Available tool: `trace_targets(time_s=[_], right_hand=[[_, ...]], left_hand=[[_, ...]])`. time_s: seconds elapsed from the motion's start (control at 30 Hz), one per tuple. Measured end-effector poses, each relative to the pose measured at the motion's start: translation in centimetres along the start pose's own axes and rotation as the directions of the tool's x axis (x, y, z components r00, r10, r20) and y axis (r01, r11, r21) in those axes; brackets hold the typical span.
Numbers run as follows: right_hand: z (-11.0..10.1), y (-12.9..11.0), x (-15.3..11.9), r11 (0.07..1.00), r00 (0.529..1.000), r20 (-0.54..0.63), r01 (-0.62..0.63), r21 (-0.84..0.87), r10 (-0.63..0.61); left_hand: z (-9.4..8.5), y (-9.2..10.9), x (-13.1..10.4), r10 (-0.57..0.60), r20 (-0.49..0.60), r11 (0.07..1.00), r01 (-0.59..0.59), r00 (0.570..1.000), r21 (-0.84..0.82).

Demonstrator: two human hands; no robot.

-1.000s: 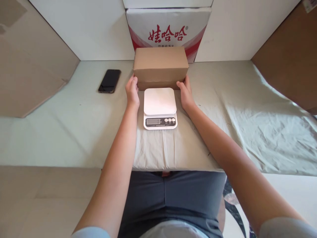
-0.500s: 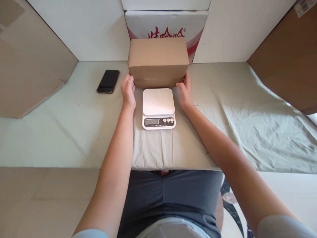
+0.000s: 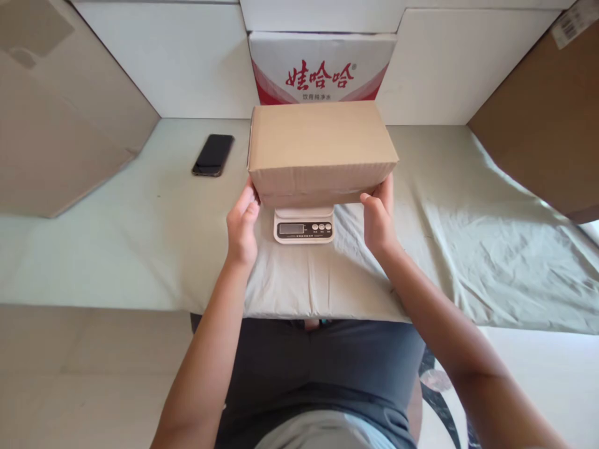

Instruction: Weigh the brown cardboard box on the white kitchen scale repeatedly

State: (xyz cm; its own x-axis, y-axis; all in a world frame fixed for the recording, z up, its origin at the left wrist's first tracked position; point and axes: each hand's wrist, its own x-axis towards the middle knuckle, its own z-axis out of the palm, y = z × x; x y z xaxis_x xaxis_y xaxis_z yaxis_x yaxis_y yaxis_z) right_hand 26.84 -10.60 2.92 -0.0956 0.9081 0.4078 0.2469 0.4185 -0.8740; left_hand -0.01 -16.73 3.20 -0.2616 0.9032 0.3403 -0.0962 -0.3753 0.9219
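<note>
Saw at far left a large brown carton (image 3: 60,118), slanting in over the cloth-covered bench (image 3: 116,262). Farther right, near the back, found a dark phone (image 3: 213,155) lying flat, tipped lengthwise from lower left to upper right.

Came next to the left grip (image 3: 242,227), closed on the left end of a brown box (image 3: 322,153), thumb at the near lower corner and fingers partly hidden along that end.

Found the box mid-bench, over a white scale (image 3: 304,236), covering most of the weighing plate; could not tell contact from a narrow gap. Noted its long axis running left to right, nearly parallel with the front edge of the bench, with a long side toward the near edge, a broad face upward and short ends pointing left and right. Saw the right end reaching well past the scale, the left only slightly. Just below, saw a display (image 3: 291,229) and, to its right, round buttons (image 3: 321,227). Behind the box, made out a red-printed white carton (image 3: 322,68) between white panels (image 3: 440,68).

Saw the right grip (image 3: 380,218) holding the right end, thumb at the near lower edge. Beyond, noted creased cloth (image 3: 528,262), then at far right another brown carton (image 3: 543,118) with a label (image 3: 574,24).
</note>
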Motion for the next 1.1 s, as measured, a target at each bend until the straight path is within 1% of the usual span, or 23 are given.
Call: trace_targets(time_s=[0.13,0.27,0.37,0.47,0.57,0.77,0.93,1.1], right_hand=[[1.0,0.1,-1.2,0.997,1.0,0.006,-0.009,0.077,0.008],[1.9,-0.2,-1.9,0.984,1.0,0.023,0.012,0.176,-0.016],[2.2,-0.1,-2.3,0.967,1.0,0.006,0.022,0.253,-0.024],[2.4,0.1,-2.4,0.958,1.0,0.001,0.026,0.287,-0.028],[2.4,0.4,-2.2,0.951,1.0,-0.005,0.03,0.307,-0.029],[2.3,1.1,-1.7,0.947,0.999,-0.025,0.029,0.319,-0.023],[2.4,1.4,-1.6,0.941,0.998,-0.056,0.027,0.336,-0.008],[2.5,1.8,-1.7,0.94,0.998,-0.061,0.029,0.34,-0.009]], left_hand=[[-0.1,-0.7,0.0,0.045,-0.047,0.998,-0.042,0.998,0.055],[-0.5,-1.1,0.4,0.077,-0.081,0.995,-0.071,0.994,0.072],[-0.8,-1.4,0.4,0.061,-0.12,0.997,-0.055,0.991,0.051],[-0.9,-1.9,0.5,0.023,-0.144,1.0,-0.023,0.989,0.001],[-0.9,-2.2,0.7,0.003,-0.148,0.999,-0.008,0.989,-0.036],[-0.9,-2.6,0.6,-0.008,-0.139,0.999,0.002,0.99,-0.043],[-0.8,-2.8,0.3,0.014,-0.13,0.998,-0.021,0.991,-0.053],[-0.9,-3.0,0.2,0.027,-0.105,0.999,-0.031,0.994,-0.032]])
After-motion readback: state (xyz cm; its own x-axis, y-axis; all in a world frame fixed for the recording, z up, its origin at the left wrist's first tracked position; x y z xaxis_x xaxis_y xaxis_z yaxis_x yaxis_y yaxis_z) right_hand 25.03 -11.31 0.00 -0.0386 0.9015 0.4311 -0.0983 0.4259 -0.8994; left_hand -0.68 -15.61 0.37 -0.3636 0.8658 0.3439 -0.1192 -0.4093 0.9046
